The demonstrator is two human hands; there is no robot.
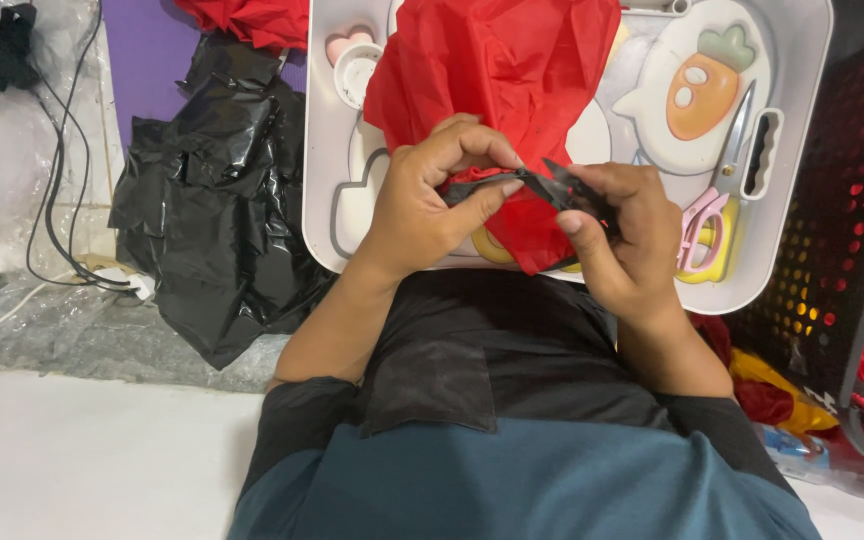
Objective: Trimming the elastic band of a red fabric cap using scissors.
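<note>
Right hand (617, 235) holds snips (574, 193), tips pointing up-left

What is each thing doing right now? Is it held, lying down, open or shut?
left hand: pinching a black strap and the red fabric
right hand: gripping the black thread snips
black thread snips: held, blades at the strap
red fabric: crumpled, lifted over the tray
white tray: lying flat
pink scissors: shut, lying on the tray
black plastic bag: crumpled on the floor
</note>
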